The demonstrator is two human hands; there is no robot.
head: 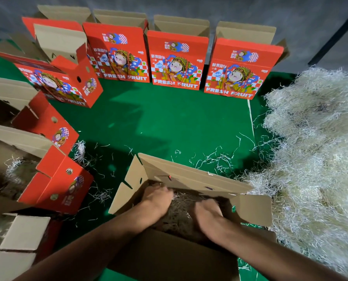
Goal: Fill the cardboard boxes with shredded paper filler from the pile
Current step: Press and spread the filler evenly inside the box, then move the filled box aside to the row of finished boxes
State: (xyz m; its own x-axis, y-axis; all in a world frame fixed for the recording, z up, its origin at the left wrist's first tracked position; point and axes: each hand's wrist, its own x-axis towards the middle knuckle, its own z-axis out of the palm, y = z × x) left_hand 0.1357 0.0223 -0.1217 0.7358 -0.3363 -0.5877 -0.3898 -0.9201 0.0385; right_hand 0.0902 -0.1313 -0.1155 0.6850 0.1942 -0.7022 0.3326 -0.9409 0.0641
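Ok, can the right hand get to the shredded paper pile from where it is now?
Probably yes. The right hand is down in the open box, and the shredded paper pile lies right beside that box on the same side, with only the low box flap between them.

**Both hands lowered, palms down**

Two bare forearms are seen reaching forward and downward from the bottom edge of the view, the left one entering from the lower left and the right one from the lower right. The wrists are bent slightly so that the backs of the hands face upward. The left hand (158, 196) is held a little farther forward than the right hand (207, 211), and the two are kept near each other without touching. The fingers of both hands are pointed away from the body and pressed downward; their tips are blurred and partly hidden, so the exact curl cannot be told.
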